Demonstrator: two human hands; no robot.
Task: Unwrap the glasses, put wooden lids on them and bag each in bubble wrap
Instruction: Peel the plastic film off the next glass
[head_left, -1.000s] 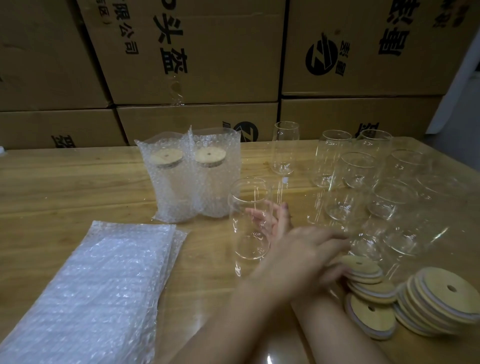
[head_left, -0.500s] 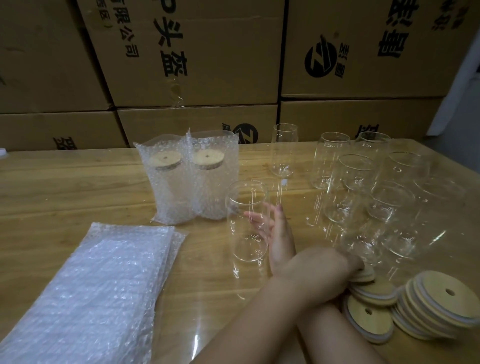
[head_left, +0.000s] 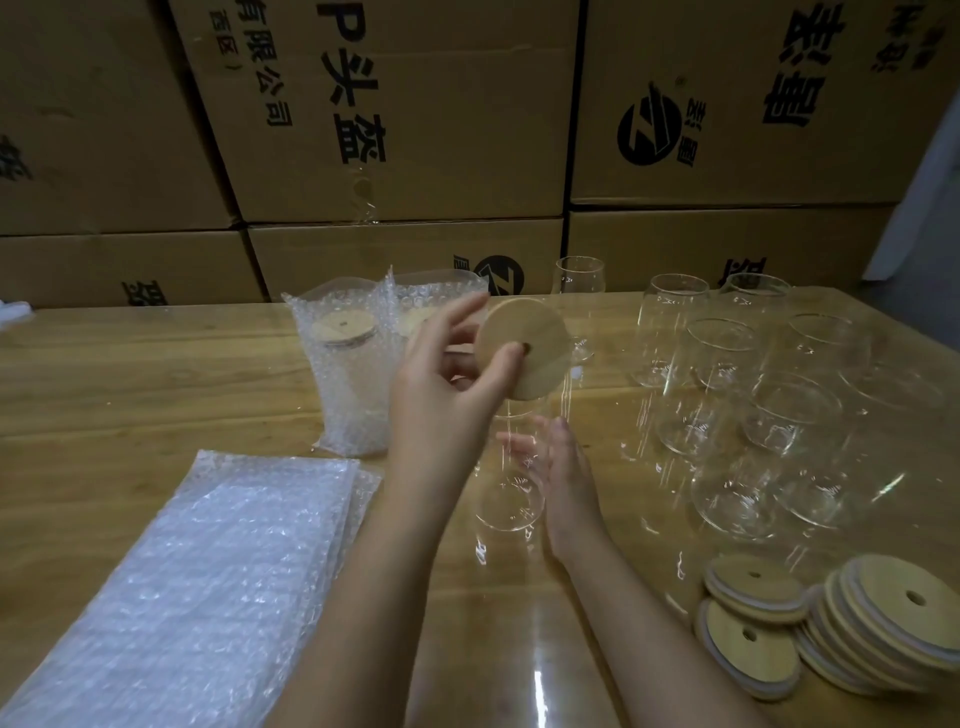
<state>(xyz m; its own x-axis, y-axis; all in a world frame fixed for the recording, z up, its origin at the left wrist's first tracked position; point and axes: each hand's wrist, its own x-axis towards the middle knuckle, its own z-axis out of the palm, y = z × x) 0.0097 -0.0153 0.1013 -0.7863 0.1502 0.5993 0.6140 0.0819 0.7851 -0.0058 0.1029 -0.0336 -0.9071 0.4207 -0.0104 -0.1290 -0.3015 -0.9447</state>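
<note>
Lid now: you're pinching the wooden lid (head_left: 540, 332) w/ your left hand (head_left: 447, 389), thumb on its top by the small hole, fingers behind it. It's hanging in the air, tipping toward you, just above the glass mouth, not on it yet.
Glass now: the glass (head_left: 506, 499) is standing on the table (head_left: 156, 374) right in front of you. Your right hand (head_left: 571, 493) is holding it from the right side. Its fingers are showing thru the glass, curling round the back.
Risk 1: the lid is tipping. If you're pushing it down crooked, one edge may be catching the rim & the lid may jam or pop off.
Risk 2: the glass is looking tall, thin & slippy. If your right hand is letting go too soon, a push on top may be tipping it over.
Risk 3: the bare glasses (head_left: 727, 358) are standing close on the right. A falling glass or a bump from your arm may be hitting them & breaking sth.
Risk 4: the lid pile (head_left: 883, 623) is leaning near your right arm. A bump may be sliding some off.
Lid look: round, flat, pale wood, one small hole.
Glass look: clear, smooth, shiny, no handle. The lid & your hand are hiding most of its rim.
Done pile: two bagged glasses (head_left: 348, 374) w/ lids are sitting at the back left.
Bags: the bubble wrap bags (head_left: 208, 571) are lying flat at your left, waiting.
</note>
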